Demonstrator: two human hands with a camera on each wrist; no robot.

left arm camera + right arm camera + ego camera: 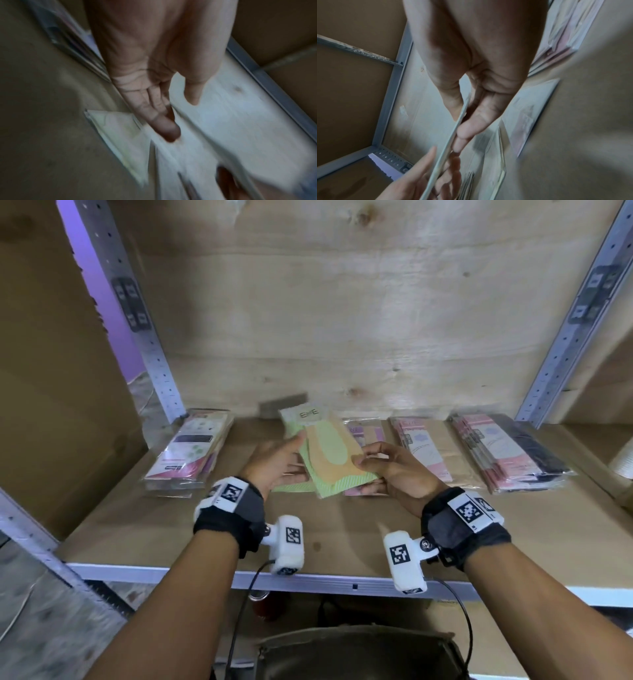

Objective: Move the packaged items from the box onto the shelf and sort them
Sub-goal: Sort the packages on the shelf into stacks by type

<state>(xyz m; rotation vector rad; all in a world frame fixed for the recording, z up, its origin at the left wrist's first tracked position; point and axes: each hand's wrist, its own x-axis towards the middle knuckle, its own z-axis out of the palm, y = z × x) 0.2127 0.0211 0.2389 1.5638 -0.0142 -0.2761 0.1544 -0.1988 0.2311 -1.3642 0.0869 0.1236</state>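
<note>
A flat green and orange packaged item point(334, 455) is held just above the brown shelf board point(342, 535), mid-shelf. My right hand point(363, 457) pinches its right edge between thumb and fingers; in the right wrist view the thin pack point(440, 162) runs edge-on out of that pinch point(460, 121). My left hand point(291, 455) is at the pack's left edge, its fingers straight and touching it. The left wrist view is blurred: it shows the left hand point(182, 119) with straight fingers against the pale pack point(223, 128). Another green pack point(120, 132) lies flat beside it.
Piles of packs line the back of the shelf: one at the left point(190, 453), pink ones point(421, 446) right of centre, a pink and dark pile point(507, 453) at the right. Metal uprights point(137, 320) frame the bay. Cardboard point(68, 405) stands left. A dark container point(359, 652) sits below.
</note>
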